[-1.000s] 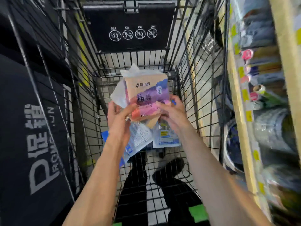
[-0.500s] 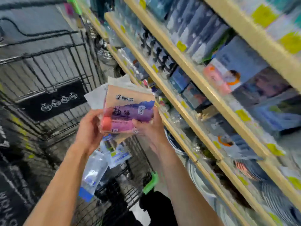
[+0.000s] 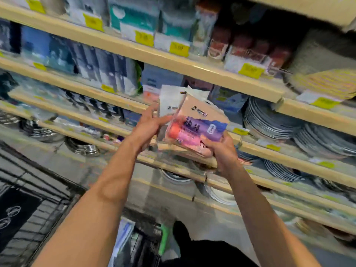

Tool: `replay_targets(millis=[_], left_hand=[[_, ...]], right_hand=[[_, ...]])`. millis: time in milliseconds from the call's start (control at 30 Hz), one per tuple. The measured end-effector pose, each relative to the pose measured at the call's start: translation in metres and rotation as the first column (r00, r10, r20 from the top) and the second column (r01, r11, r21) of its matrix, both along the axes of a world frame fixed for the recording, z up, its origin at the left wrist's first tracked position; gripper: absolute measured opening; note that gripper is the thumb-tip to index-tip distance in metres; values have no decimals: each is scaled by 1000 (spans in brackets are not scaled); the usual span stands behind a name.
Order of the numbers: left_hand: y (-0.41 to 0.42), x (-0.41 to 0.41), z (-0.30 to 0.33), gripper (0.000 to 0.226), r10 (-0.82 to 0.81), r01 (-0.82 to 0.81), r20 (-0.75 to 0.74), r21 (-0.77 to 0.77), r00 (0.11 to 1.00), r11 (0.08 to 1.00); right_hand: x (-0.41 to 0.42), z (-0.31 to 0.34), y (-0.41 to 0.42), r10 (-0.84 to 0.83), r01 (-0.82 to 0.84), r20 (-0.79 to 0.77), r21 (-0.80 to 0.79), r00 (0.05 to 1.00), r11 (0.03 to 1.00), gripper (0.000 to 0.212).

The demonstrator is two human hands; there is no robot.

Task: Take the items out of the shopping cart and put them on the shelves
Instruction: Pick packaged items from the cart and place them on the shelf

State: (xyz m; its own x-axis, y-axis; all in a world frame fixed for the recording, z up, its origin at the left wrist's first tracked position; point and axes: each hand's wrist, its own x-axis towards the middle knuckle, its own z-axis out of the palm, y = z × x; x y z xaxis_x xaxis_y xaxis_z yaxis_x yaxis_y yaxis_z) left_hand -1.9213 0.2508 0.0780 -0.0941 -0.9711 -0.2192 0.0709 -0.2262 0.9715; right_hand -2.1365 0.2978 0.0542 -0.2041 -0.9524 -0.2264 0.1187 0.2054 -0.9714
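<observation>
I hold a stack of flat packets (image 3: 194, 126) in front of the shelves (image 3: 192, 68). The front packet is beige with purple, pink and orange rolls showing; white packets stick out behind it. My left hand (image 3: 149, 126) grips the stack's left edge. Under its lower right corner my right hand (image 3: 221, 151) grips it too. The black wire shopping cart (image 3: 28, 209) is at the lower left, with a blue and white packet (image 3: 122, 239) still inside near the bottom edge.
Wooden shelves with yellow price tags fill the view. Stacks of plates (image 3: 269, 120) sit right of the packets, steel bowls (image 3: 81, 147) lower left, boxed goods (image 3: 96, 64) on the upper rows. My dark shoe (image 3: 183, 234) is on the floor below.
The stack has risen out of the cart and moved right, up to the shelves. My view turned from the cart to the shelving. Both hands kept their hold.
</observation>
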Motion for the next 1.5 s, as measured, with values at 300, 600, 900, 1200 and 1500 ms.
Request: replay_targets(millis=[300,600,900,1200,1500], left_hand=[[-86,-81,25,43,-337,385,383,-55,860,921],[-124,-90,13,24,152,114,778,-276,609,954],[-84,-84,-50,34,377,105,673,-560,636,822],[-67,-62,-56,30,423,-7,591,-577,687,817],[-93,-36,-50,56,379,88,691,-538,615,838]], right_hand=[[-50,12,-28,-290,290,-39,-10,956,957,42],[-51,24,-99,-206,220,-356,0,911,975,58],[-44,1,-124,-223,241,-412,-9,884,971,34],[-23,8,-147,-63,146,-878,7,474,989,55],[-6,-2,-155,206,-49,-903,203,377,978,50]])
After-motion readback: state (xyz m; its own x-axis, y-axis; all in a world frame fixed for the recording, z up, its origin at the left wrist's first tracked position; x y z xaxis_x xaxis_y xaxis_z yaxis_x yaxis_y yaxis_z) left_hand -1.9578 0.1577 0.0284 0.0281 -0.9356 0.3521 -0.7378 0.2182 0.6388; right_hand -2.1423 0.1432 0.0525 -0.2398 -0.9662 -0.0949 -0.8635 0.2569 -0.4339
